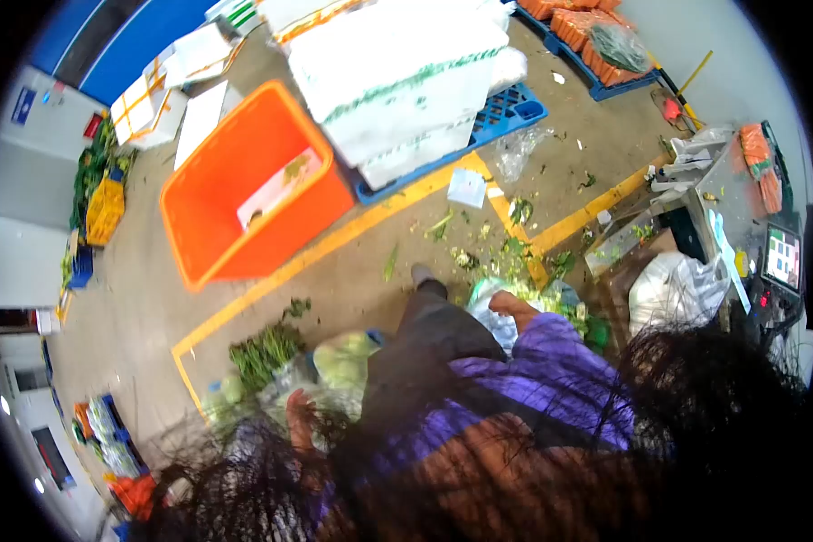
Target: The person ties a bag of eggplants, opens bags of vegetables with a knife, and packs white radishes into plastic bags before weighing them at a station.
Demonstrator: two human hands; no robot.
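Observation:
My left hand [300, 408] is raised at the lower left, its fingers apart and nothing visible in them. Beside it, a heap of leafy greens [266, 354] and a bag of pale green vegetables [345, 359] lie on the floor. On the other side of my leg, my right hand [512, 307] has its fingers curled in, at the edge of a clear plastic bag [490, 318]. Whether the fingers grip the bag is too small to tell. Green leaves [587, 327] lie close to that hand. Dark hair hides part of the lower view.
An orange bin [285, 226] lies ahead. Behind it, white foam boxes [397, 108] stand on a blue pallet [515, 113]. Leaf scraps [506, 257] litter the floor by yellow lines. At right are a white sack [677, 289] and a small screen [781, 257].

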